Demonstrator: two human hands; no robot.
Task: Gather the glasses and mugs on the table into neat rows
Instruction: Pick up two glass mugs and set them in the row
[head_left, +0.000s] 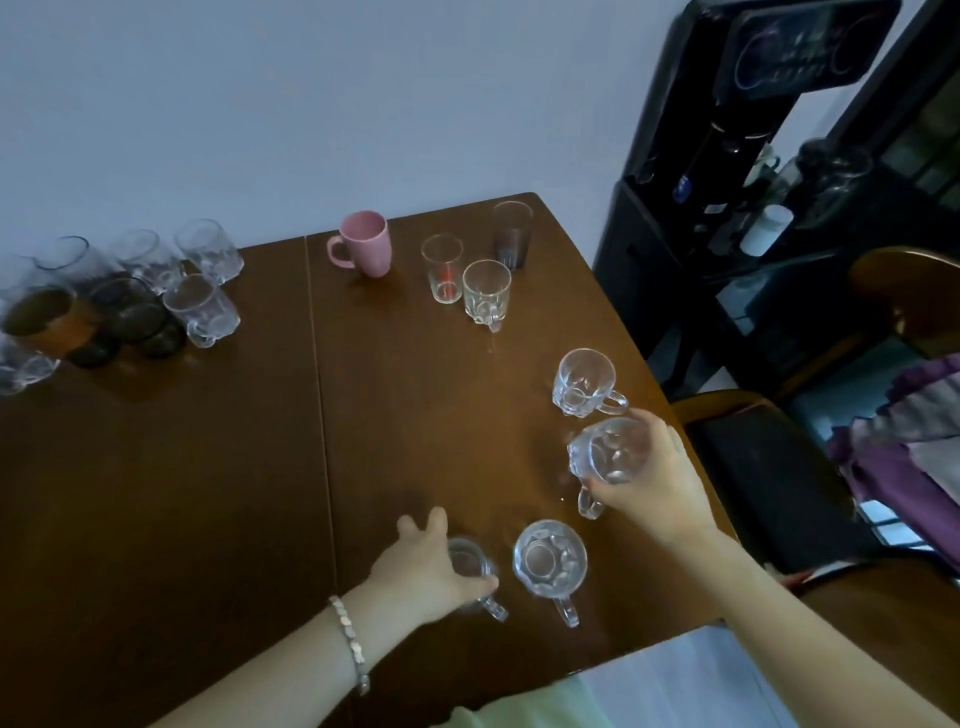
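On the brown table my left hand grips a clear glass mug near the front edge. Right beside it stands another clear mug, untouched. My right hand holds a third clear mug, tilted, close to the table's right edge. A fourth clear mug stands just beyond it. Farther back are a clear mug, a small tumbler with red marks, a dark tall glass and a pink mug. Several glasses and mugs cluster at the far left.
A black water dispenser stands right of the table against the wall. A wooden chair with a dark seat is at the table's right side, with purple cloth beyond it. The table has a seam down its middle.
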